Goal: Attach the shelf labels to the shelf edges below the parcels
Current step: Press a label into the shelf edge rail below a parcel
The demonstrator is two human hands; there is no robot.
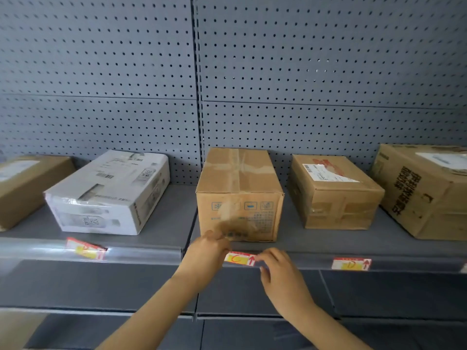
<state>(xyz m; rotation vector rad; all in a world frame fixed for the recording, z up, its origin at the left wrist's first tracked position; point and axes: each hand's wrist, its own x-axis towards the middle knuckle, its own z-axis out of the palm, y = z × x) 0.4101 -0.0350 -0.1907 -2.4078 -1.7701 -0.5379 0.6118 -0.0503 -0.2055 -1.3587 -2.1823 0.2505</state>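
Pinching the C label [240, 258] at each end, left hand [207, 251] and right hand [275, 266], against the shelf edge [151, 253] below the middle box [240, 195]. Risking a crooked seat like the left label [87, 248], popping out if pressed unevenly.

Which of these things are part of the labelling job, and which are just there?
In the job: left hand, right hand, label C, label D, crooked label, shelf edge, tall brown parcel, white parcel.
Just there: pegboard wall.
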